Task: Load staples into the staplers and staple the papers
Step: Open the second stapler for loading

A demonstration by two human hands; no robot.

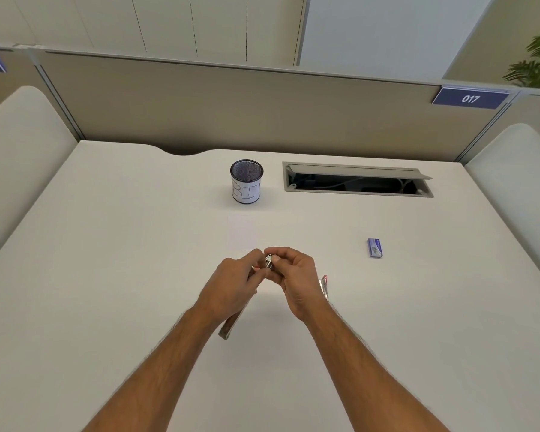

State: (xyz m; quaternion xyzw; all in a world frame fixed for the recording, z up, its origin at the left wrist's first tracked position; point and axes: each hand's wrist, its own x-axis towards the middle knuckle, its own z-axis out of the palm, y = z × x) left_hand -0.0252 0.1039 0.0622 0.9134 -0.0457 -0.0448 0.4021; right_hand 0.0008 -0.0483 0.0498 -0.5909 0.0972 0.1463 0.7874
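Both hands are bunched together over the middle of the desk [106,275], toward the near edge. The left hand [231,285] has its fingers curled round a long metal stapler [231,325]; the body runs down and back under the palm, tail end poking out below the wrist. The right hand [293,279] is pinching something small and shiny [269,261] at the front tip of it. I can't tell if that's a strip of staples or part of the magazine, too small and mostly hidden by fingers. My guess is this is the loading step: one hand steadies the tool so the other can do the fiddly bit up front.

Just beside the right wrist there's a second silvery stapler [324,288] with a bit of red on it, mostly covered by the hand, probably waiting its turn.

Right past the fingertips lies a white sheet of paper [242,232], flat and barely visible against the desk, close enough to staple without reaching. The little blue staple box [375,247] sits well off toward the right edge.

Further back there's a mesh cup [247,182] with a handwritten label, and next to it an open cable hatch [356,180] near the far edge.
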